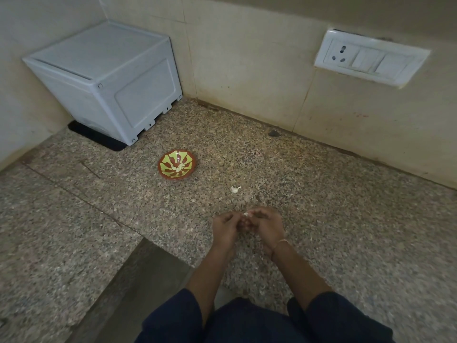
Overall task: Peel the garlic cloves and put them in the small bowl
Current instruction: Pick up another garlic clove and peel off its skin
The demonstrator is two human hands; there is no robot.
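Observation:
A small brown bowl with a green pattern sits on the speckled granite counter and holds a few pale garlic cloves. A loose piece of garlic lies on the counter to the bowl's right. Nearer to me, my left hand and my right hand are close together, fingers curled. A small white garlic clove shows between their fingertips, pinched by both hands.
A grey plastic box stands on a black mat in the back left corner. A white socket and switch plate is on the tiled wall. The counter steps down to a lower ledge at the front left.

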